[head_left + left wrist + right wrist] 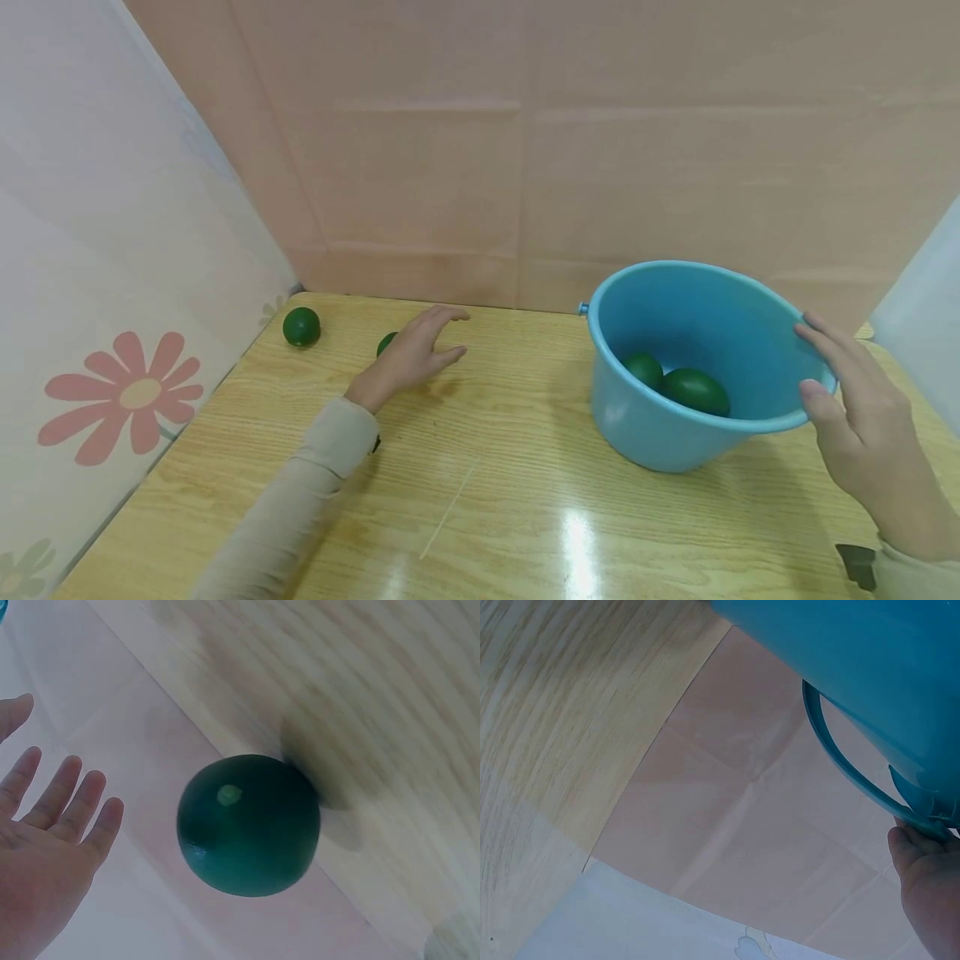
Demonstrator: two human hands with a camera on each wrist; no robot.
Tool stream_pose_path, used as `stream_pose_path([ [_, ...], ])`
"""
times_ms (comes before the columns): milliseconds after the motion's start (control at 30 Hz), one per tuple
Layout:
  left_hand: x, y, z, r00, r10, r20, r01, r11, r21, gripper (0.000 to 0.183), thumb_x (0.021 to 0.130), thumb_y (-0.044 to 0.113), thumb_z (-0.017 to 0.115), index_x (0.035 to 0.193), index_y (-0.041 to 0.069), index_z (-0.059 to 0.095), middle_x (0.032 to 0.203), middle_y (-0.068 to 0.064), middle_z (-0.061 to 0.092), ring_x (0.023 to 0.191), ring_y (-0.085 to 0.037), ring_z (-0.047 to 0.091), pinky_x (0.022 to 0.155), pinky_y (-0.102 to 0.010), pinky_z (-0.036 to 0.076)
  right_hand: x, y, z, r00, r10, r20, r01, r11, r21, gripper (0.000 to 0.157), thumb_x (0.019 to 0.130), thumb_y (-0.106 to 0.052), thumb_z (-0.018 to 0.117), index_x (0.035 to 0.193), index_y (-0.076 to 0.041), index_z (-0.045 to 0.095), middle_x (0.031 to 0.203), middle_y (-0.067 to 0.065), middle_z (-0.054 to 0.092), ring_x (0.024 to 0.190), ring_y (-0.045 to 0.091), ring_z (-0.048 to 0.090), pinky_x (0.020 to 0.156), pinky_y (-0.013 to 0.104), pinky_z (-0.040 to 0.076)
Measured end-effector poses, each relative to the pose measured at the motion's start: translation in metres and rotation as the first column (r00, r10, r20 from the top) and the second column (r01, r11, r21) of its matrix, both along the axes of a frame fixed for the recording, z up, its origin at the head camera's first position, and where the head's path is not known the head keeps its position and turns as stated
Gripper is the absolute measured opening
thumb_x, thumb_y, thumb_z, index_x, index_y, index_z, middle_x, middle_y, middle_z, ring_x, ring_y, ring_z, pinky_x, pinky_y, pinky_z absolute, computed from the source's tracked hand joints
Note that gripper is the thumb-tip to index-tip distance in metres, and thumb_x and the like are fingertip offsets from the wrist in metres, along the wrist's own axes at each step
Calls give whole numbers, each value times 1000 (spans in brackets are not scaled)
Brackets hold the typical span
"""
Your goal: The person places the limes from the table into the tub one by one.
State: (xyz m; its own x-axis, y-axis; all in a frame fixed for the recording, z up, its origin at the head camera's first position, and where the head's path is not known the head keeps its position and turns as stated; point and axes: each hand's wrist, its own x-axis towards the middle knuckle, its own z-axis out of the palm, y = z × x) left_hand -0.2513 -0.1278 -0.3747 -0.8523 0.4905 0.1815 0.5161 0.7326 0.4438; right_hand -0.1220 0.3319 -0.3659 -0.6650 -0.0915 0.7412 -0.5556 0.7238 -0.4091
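My left hand (415,357) is over the left half of the table, its fingers and thumb spread with nothing between them. Partly hidden behind it is a round dark green fruit (386,342). A glossy green fruit (249,825) with a pale spot shows large in the left wrist view, apart from the fingers. On the right, my right hand (862,417) grips the rim of a light blue bucket (652,433), which leans towards that hand. Inside lie a large oval green fruit (696,392) and a smaller-looking green one (642,369), partly covered by the near rim.
Another round green fruit (302,327) sits at the table's far left corner. The bucket's blue handle (840,761) hangs at its outer side. A pinkish-brown cloth (420,167) stands behind the wooden table (510,500), with a flower-printed sheet (75,250) along the left.
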Motion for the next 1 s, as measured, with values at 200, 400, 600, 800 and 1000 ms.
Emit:
stream_pose_path([
  [200,-1,-7,-4,1000,4,-10,-4,1000,13,49,96,22,67,140,10,51,142,-8,54,133,-29,50,108,-49,45,1,-1,1,1000,-3,0,3,1000,3,46,99,-9,40,142,6,48,157,-8,39,144,-3,31,116,10,19],
  [400,-1,-13,-7,1000,6,-27,-6,1000,5,50,94,19,69,139,7,52,141,-9,54,133,-30,51,108,-49,45,0,-1,0,1000,4,-7,-4,1000,4,45,101,-12,39,142,7,47,157,-8,38,145,-2,31,116,10,19],
  [600,-1,-19,-8,1000,23,-7,-23,1000,2,51,95,19,69,141,8,51,143,-9,53,135,-30,49,110,-49,43,0,-1,0,1000,12,-15,-12,1000,-1,45,101,-11,39,141,7,48,157,-7,39,145,-2,31,116,10,20],
  [800,-1,-24,-9,999,41,9,-41,999,3,50,95,19,69,140,6,51,143,-11,53,135,-31,49,111,-49,42,1,-1,0,1000,12,-15,-12,1000,0,45,104,-16,40,142,6,48,157,-5,39,145,0,32,115,10,20],
  [1000,-1,-31,-12,998,65,24,-65,998,-3,51,95,20,68,141,7,51,144,-10,52,136,-32,48,111,-51,41,1,-1,0,1000,12,-10,-12,1000,-3,44,104,-15,40,142,7,48,157,-6,39,145,-2,32,115,9,20],
])
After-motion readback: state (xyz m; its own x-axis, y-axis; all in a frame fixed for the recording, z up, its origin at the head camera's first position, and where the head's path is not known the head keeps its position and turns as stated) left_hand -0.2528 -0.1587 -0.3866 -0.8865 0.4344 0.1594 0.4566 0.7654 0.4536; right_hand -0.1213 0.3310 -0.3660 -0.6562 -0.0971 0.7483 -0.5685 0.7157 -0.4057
